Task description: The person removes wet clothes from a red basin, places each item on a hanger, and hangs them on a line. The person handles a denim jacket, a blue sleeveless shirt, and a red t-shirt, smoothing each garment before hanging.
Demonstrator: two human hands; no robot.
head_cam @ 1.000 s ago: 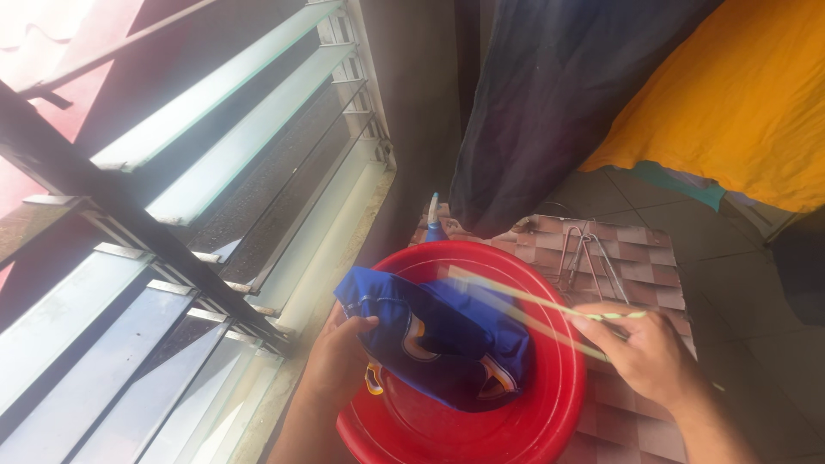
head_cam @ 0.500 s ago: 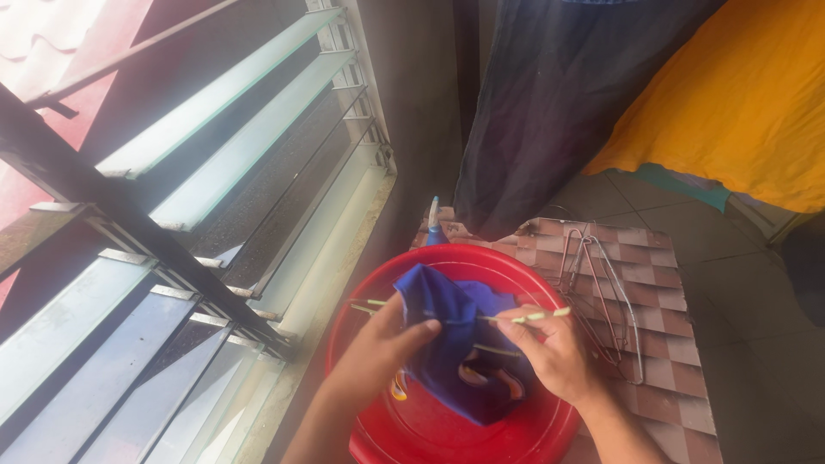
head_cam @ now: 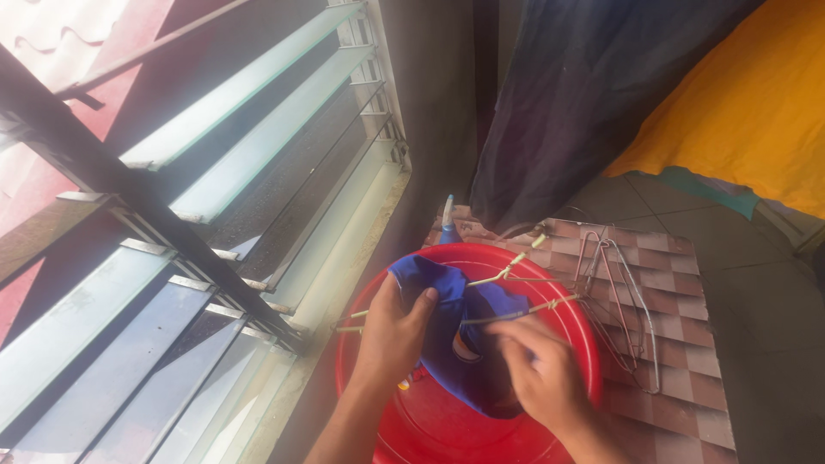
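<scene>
the left hand (head_cam: pixel 394 331) is closed on the upper fold of a blue garment (head_cam: pixel 460 339), thumb on top, fingers wrapped behind the cloth. the right hand (head_cam: pixel 540 374) is curled with its fingers pressed into the lower right part of the same garment; whether it pinches the cloth cannot be told. the garment hangs over a pale green wire hanger (head_cam: pixel 507 275), whose ends project from both sides of the cloth. garment and hanger are above a red plastic basin (head_cam: pixel 567 339). just beside the basin, spare metal hangers (head_cam: pixel 619 301) lie on a brown tiled counter (head_cam: pixel 687 344). glass louvre windows (head_cam: pixel 223 172) stand to the left.
</scene>
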